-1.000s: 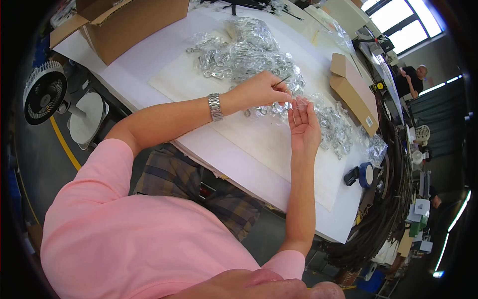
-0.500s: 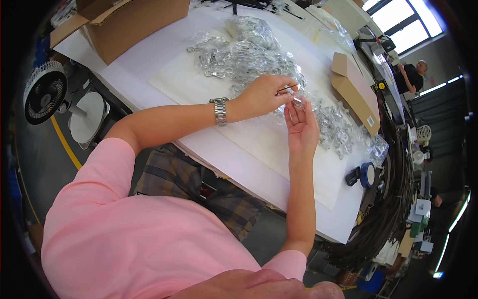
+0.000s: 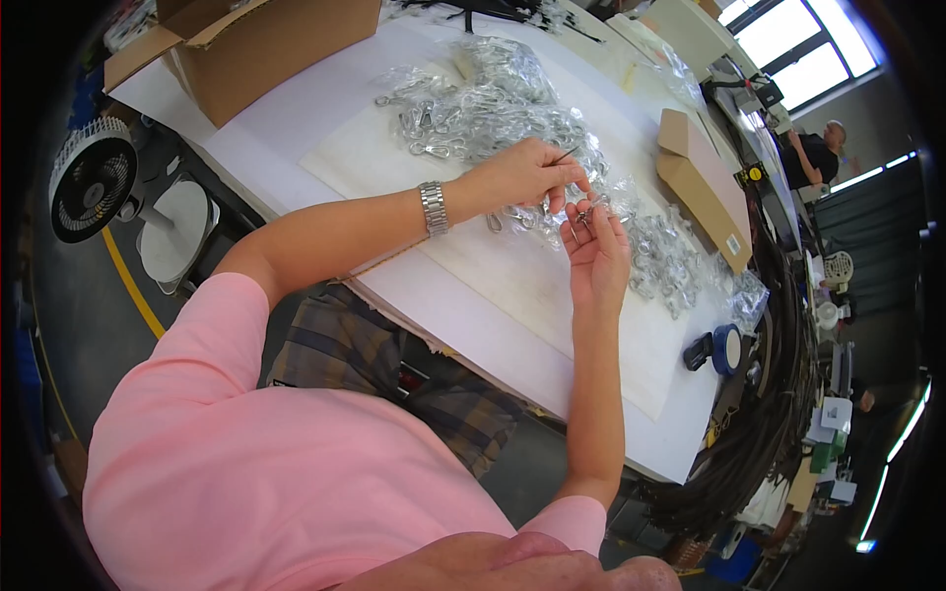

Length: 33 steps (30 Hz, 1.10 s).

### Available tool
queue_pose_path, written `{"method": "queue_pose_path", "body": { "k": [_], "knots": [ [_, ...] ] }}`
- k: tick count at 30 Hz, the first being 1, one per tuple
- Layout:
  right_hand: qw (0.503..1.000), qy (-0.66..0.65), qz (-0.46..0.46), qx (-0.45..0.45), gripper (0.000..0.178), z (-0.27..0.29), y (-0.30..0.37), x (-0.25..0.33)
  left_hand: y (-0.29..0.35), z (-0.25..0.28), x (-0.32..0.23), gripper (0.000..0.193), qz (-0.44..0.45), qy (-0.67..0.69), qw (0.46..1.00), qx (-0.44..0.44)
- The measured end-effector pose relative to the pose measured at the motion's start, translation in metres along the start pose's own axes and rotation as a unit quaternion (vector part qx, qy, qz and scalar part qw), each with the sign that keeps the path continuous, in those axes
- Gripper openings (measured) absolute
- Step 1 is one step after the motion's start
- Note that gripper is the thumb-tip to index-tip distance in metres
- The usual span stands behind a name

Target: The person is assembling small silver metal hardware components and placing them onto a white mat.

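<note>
My left hand [image 3: 532, 177], with a steel watch [image 3: 434, 208] on its wrist, is closed around a thin dark pointed tool [image 3: 568, 155]. The kind of tool is too small to tell. Palm up, my right hand [image 3: 598, 254] pinches a small silver metal clasp [image 3: 583, 216] between thumb and fingers, just below the left fingertips. Both hands are above the white table, in front of a heap of silver metal clasps [image 3: 434, 150] in clear plastic bags [image 3: 507, 74]. Some loose clasps [image 3: 510, 219] lie under my left hand.
A large open cardboard box [image 3: 286, 59] stands at the back left, and a long cardboard box [image 3: 702, 182] lies to the right. A blue tape roll [image 3: 726, 349] sits near the right edge. A fan [image 3: 94, 187] is at the left; a person [image 3: 814, 156] stands far right.
My left hand has risen slightly and its fingers have drawn back from the right hand's clasp. The tool has shifted upward with it. My right hand stays nearly in place.
</note>
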State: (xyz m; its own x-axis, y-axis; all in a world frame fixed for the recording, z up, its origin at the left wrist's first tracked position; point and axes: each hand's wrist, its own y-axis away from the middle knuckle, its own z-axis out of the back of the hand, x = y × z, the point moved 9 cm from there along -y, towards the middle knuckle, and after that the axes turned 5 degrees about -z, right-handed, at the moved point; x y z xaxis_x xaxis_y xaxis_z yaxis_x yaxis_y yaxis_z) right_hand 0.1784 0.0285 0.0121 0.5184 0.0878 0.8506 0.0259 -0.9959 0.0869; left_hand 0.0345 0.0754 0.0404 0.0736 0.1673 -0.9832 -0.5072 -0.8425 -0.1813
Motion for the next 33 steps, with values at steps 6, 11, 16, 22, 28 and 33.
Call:
{"method": "queue_pose_path", "body": {
  "k": [6,11,16,22,28,33],
  "knots": [
    [0.990,0.052,-0.081,0.107,0.019,-0.009,-0.002,-0.013,0.003,-0.014,-0.014,0.022,-0.028,0.029,0.997,0.071],
    [0.980,0.075,-0.148,0.110,0.022,-0.015,0.002,-0.019,-0.001,-0.005,-0.007,0.019,-0.083,-0.060,0.994,0.041],
    [0.957,0.248,-0.089,0.122,0.025,-0.018,0.006,-0.004,-0.001,-0.008,-0.004,0.018,-0.090,-0.119,0.989,0.016],
    [0.927,-0.125,-0.295,0.194,0.024,-0.018,0.015,-0.025,0.002,-0.015,-0.006,0.015,-0.041,0.124,0.989,0.073],
    [0.951,-0.067,-0.249,0.171,0.024,-0.013,0.011,-0.026,-0.002,-0.017,-0.001,0.016,-0.020,0.167,0.971,0.173],
    [0.983,0.102,-0.128,0.089,0.025,-0.005,0.001,-0.003,-0.011,0.030,0.018,0.029,0.040,0.182,0.982,0.029]
  ]
}}
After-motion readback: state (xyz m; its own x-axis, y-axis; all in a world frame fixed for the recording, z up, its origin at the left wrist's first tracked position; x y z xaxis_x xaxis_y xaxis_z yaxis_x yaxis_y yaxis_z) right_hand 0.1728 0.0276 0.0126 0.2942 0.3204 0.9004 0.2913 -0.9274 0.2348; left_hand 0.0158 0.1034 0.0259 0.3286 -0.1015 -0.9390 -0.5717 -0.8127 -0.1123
